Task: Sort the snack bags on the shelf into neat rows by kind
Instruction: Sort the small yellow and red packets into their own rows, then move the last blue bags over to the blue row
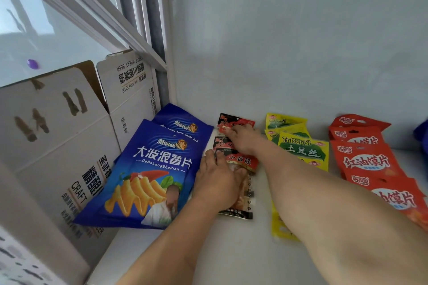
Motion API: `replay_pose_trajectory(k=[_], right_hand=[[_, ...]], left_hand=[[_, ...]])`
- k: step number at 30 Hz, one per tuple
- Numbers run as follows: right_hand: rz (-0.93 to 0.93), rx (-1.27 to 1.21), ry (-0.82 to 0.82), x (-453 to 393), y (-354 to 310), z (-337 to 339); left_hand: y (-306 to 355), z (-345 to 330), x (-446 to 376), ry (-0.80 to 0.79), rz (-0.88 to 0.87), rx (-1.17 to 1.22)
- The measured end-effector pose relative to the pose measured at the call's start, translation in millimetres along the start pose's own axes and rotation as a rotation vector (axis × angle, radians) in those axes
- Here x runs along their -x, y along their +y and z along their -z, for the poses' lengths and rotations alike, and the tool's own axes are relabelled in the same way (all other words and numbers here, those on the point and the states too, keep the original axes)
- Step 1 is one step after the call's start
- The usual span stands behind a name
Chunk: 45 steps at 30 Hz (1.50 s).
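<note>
Four kinds of snack bags lie in rows on a white shelf. Two blue chip bags lean at the left. Beside them runs a row of small black-and-red gluten packets. My left hand lies flat on the nearest packet, fingers straight. My right hand reaches further back and presses its fingers on the far packets. Yellow potato-shred bags pass under my right forearm. Red bags form the right row.
White cardboard beer boxes stand left of the shelf, against a window frame. The shelf's pale back wall rises right behind the rows. Something blue shows at the right edge.
</note>
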State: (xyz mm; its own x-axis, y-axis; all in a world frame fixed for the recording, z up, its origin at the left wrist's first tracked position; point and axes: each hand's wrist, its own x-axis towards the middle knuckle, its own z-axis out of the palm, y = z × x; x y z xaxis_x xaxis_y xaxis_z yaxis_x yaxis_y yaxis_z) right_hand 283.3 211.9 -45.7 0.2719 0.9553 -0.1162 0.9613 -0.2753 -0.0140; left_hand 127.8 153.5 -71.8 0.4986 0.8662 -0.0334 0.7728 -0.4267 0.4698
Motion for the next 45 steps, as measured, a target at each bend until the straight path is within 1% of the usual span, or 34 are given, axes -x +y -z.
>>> replay_pose_trajectory(k=[5, 7, 11, 15, 18, 20, 21, 23, 25, 26, 28, 30, 31, 33, 34, 39, 42, 45], right_hand=[[-0.007, 0.051, -0.008, -2, 0, -6], [-0.001, 0.059, -0.013, -3, -2, -5], [0.004, 0.028, 0.02, -2, -3, -1], [0.01, -0.093, 0.067, 2, -5, 9], [0.031, -0.151, 0.054, 7, -5, 13], [0.058, -0.135, 0.037, 8, -6, 15], [0.058, -0.141, 0.053, 9, -7, 16], [0.031, -0.167, 0.133, 10, -12, 21], [0.024, -0.184, 0.238, 18, -19, 27], [0.037, -0.186, 0.3, 23, -23, 30], [0.071, -0.206, 0.387, 34, -31, 37], [0.091, -0.287, 0.422, 46, -41, 42], [0.083, -0.355, 0.416, 53, -47, 43], [0.033, -0.511, 0.371, 72, -61, 43], [0.022, -0.55, 0.339, 81, -67, 41], [0.015, -0.501, 0.135, 132, -87, 22], [-0.062, -0.437, 0.09, 147, -103, 11], [-0.094, -0.453, 0.071, 154, -118, 2]], left_hand=[[3, 2, 1, -0.001, 0.002, -0.003], [5, 0, 5, 0.063, -0.017, -0.001], [9, 0, 11, 0.272, -0.094, -0.026], [15, 3, 17, 0.345, -0.159, -0.022], [21, 10, 24, 0.428, -0.217, 0.154], [26, 20, 31, 0.509, -0.258, 0.282], [26, 27, 34, 0.563, -0.269, 0.324], [18, 46, 38, 0.677, -0.224, 0.347], [-4, 66, 36, 0.725, -0.112, 0.242], [-20, 76, 34, 0.692, -0.03, 0.152], [-52, 92, 29, 0.561, 0.156, 0.021], [-73, 99, 26, 0.45, 0.293, 0.038], [-77, 99, 24, 0.419, 0.328, 0.071], [-80, 95, 20, 0.377, 0.35, 0.113], [-82, 92, 17, 0.361, 0.354, 0.127], [-89, 85, 13, 0.309, 0.365, 0.167], [-88, 86, 13, 0.244, 0.35, 0.145], [-88, 88, 12, 0.17, 0.377, 0.157]])
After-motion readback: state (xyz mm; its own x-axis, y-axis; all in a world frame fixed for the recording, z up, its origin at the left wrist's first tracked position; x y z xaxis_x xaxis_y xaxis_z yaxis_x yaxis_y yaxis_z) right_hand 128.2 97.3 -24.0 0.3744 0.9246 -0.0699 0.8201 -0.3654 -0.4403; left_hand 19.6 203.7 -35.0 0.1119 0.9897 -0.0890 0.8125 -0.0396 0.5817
